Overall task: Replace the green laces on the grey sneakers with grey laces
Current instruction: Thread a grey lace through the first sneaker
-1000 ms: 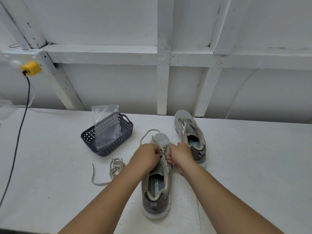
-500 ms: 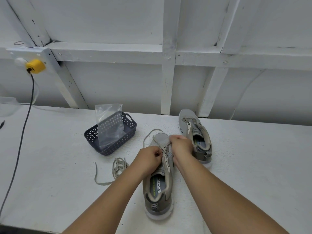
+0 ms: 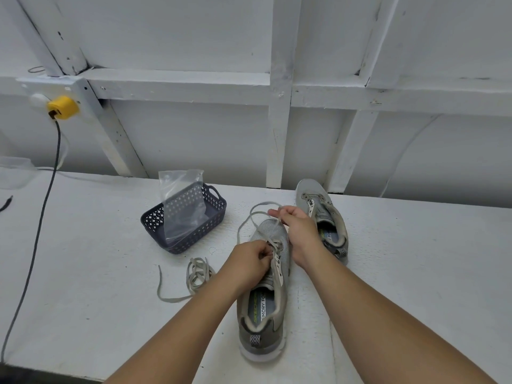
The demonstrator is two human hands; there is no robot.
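We see the right hand (image 3: 300, 228) has lifted up-frame from the eyelets, pinching a grey lace (image 3: 256, 214) drawn out in a loop over the toe. The left hand (image 3: 249, 261) stays curled at the eyelets of the near sneaker (image 3: 266, 309) at lower centre of the table (image 3: 83, 286). The second sneaker (image 3: 324, 217) stands just right; a loose lace (image 3: 194, 275) lies left.

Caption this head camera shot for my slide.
Right hand pulls lace from near sneaker; left hand pinches it.
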